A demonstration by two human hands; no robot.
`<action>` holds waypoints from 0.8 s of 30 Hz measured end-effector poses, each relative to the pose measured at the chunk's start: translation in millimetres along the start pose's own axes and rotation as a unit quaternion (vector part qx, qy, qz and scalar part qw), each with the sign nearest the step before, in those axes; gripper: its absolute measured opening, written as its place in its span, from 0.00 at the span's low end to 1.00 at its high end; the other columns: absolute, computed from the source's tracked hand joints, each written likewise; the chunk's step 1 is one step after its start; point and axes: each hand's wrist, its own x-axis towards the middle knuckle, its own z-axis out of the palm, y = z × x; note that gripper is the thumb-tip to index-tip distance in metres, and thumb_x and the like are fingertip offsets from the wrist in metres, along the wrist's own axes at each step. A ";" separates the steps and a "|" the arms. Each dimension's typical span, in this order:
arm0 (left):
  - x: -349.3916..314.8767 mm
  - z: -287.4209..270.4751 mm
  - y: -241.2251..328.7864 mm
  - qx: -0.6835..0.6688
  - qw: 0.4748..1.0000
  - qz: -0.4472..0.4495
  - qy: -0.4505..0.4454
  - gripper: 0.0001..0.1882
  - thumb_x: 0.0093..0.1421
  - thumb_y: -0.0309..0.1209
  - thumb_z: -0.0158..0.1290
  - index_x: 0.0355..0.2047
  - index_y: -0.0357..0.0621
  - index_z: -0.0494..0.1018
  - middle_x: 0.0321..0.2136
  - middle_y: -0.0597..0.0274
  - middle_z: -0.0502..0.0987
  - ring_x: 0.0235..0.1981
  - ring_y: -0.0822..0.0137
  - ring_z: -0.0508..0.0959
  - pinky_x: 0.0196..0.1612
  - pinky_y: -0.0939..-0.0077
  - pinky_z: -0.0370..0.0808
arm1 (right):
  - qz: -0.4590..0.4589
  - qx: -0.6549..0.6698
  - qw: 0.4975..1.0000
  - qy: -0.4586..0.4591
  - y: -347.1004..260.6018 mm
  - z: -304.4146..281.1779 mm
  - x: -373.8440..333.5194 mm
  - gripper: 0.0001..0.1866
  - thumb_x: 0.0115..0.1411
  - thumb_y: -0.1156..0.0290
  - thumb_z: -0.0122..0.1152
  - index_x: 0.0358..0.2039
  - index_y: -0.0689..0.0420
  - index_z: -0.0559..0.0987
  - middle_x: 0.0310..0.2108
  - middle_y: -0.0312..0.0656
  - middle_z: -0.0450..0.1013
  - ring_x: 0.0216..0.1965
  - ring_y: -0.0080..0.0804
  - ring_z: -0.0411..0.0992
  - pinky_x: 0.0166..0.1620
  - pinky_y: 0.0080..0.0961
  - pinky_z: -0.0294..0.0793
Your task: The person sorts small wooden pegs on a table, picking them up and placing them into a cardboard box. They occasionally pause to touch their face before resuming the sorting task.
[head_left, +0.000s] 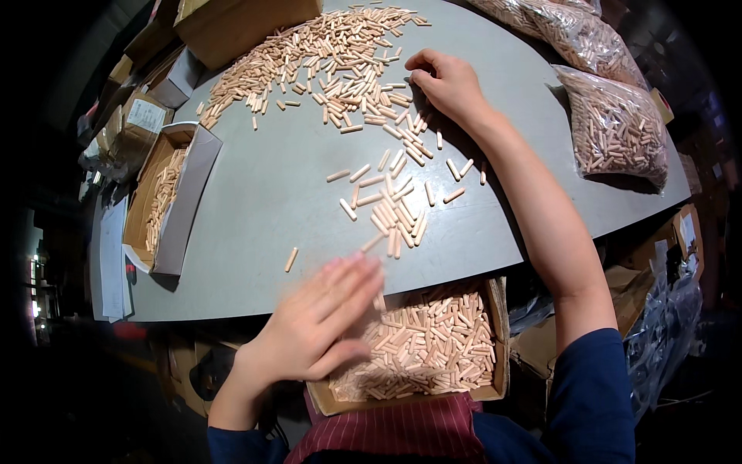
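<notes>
My left hand [321,313], smeared by motion, is over the table's front edge with its fingers stretched out. Just beyond its fingertips lies a loose cluster of short wooden dowel pins [396,209]. Below and beside it, an open cardboard box [501,332] full of the same pins sits against the table edge. My right hand [448,85] reaches far across the table, its fingers curled, at the right side of a large spread pile of dowel pins [348,77]. Whatever its fingers may hold is hidden.
On the left stands a long open box [189,201] partly filled with pins, beside a white sheet [114,263]. A larger cardboard box [239,31] is at the back. Clear plastic bags of pins [618,127] lie along the right edge of the grey table [255,216].
</notes>
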 end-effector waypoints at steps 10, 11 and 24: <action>-2.6 -4.5 -29.2 0.091 0.965 -0.211 0.127 0.44 0.72 0.51 0.46 0.73 0.28 0.47 0.72 0.32 0.51 0.75 0.36 0.48 0.75 0.49 0.46 | 0.010 0.007 1.000 0.022 -8.8 2.6 -1.5 0.16 0.59 0.67 0.55 0.44 0.59 0.83 0.38 0.52 0.82 0.42 0.51 0.81 0.49 0.41 0.79; 6.7 -5.4 -27.7 0.152 0.963 -0.206 0.086 0.46 0.70 0.52 0.48 0.73 0.29 0.45 0.73 0.31 0.49 0.75 0.36 0.47 0.75 0.49 0.45 | 0.018 0.011 0.999 0.025 -9.6 2.2 -1.2 0.17 0.59 0.67 0.55 0.45 0.59 0.83 0.38 0.53 0.82 0.42 0.52 0.81 0.49 0.41 0.79; 93.4 -14.7 -57.5 0.157 0.987 0.012 -0.034 0.50 0.68 0.64 0.44 0.73 0.33 0.51 0.74 0.40 0.52 0.75 0.42 0.51 0.75 0.49 0.46 | 0.029 0.042 0.997 0.063 -10.5 5.6 -0.6 0.15 0.62 0.63 0.55 0.41 0.58 0.83 0.33 0.53 0.82 0.38 0.54 0.80 0.45 0.45 0.79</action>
